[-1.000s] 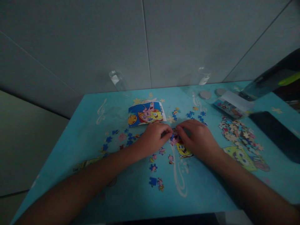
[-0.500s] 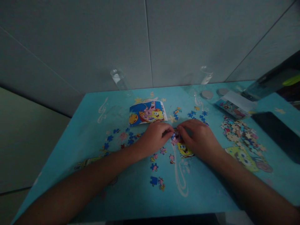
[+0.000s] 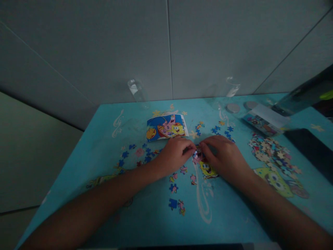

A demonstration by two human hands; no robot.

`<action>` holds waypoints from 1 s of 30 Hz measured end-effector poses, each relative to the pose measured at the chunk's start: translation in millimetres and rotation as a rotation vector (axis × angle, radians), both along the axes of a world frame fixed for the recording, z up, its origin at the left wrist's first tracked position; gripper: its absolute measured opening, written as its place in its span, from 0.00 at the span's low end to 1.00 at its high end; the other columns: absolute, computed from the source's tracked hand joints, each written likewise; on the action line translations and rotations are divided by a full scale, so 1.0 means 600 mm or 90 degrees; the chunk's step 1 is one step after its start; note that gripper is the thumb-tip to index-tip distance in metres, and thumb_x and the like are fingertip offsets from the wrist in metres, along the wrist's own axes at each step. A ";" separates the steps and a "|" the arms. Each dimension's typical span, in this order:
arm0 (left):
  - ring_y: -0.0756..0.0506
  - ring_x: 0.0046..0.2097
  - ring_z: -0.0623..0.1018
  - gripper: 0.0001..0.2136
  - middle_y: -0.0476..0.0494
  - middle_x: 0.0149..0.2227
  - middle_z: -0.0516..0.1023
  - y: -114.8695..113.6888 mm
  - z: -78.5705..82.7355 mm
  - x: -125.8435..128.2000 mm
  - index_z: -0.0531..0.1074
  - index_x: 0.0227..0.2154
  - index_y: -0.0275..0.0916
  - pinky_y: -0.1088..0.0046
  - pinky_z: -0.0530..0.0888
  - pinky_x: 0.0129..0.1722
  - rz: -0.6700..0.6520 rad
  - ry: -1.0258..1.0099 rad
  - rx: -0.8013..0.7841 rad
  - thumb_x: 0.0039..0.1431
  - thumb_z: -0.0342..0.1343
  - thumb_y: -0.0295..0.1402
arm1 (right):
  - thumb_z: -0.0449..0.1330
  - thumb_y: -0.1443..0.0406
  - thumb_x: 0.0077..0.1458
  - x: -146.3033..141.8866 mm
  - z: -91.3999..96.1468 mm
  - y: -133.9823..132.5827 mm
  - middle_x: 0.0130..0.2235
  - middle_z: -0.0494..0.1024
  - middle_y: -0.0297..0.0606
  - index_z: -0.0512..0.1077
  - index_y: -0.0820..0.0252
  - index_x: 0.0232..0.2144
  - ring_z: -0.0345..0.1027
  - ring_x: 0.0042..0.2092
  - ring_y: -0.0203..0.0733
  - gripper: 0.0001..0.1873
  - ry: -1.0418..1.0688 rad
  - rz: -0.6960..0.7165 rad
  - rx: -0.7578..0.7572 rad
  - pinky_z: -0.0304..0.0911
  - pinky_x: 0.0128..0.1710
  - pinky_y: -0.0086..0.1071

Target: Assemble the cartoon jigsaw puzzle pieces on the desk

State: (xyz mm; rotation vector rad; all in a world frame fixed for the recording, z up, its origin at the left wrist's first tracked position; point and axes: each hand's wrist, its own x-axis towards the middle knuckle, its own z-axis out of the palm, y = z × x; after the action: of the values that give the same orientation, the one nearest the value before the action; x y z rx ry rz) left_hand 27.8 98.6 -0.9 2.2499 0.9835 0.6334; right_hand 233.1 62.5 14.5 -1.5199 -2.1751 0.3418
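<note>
In the middle of the bright blue cartoon-printed table, the left hand and right hand meet, fingertips pinched together on a small pink cardboard puzzle piece. It sits at the far end of the joined yellow-and-pink puzzle patch. A hard push could pop that patch apart — or bend a tab. The loose blue and pink puzzle pieces near the wrists could get swept away.

Both forearms reach in from the lower corners, left hand and right hand meeting fingertip to fingertip at centre frame, fingers curled
</note>
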 end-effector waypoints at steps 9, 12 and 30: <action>0.45 0.42 0.77 0.04 0.47 0.37 0.81 0.000 -0.005 0.000 0.78 0.36 0.40 0.65 0.72 0.46 -0.002 -0.008 0.012 0.66 0.58 0.27 | 0.54 0.65 0.68 -0.002 0.003 -0.001 0.36 0.80 0.41 0.78 0.58 0.36 0.73 0.42 0.47 0.13 0.001 0.003 -0.007 0.65 0.47 0.43; 0.45 0.41 0.77 0.04 0.47 0.37 0.81 -0.001 -0.005 0.000 0.77 0.36 0.40 0.65 0.72 0.46 -0.002 -0.006 0.018 0.66 0.58 0.27 | 0.54 0.65 0.68 -0.001 0.003 0.000 0.36 0.80 0.41 0.78 0.58 0.36 0.73 0.42 0.47 0.13 0.004 0.002 -0.003 0.65 0.47 0.43; 0.45 0.45 0.77 0.04 0.46 0.40 0.79 -0.005 -0.007 -0.004 0.77 0.41 0.38 0.66 0.73 0.48 -0.007 -0.002 0.057 0.66 0.58 0.26 | 0.54 0.64 0.69 -0.001 0.005 0.001 0.37 0.80 0.41 0.77 0.59 0.36 0.73 0.42 0.47 0.13 -0.004 -0.002 -0.007 0.64 0.47 0.42</action>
State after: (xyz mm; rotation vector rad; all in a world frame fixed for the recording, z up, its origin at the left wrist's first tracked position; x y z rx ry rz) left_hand 25.3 95.8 -4.8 2.3302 0.9574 0.6891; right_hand 232.6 63.1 17.3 -1.5327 -2.1783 0.3487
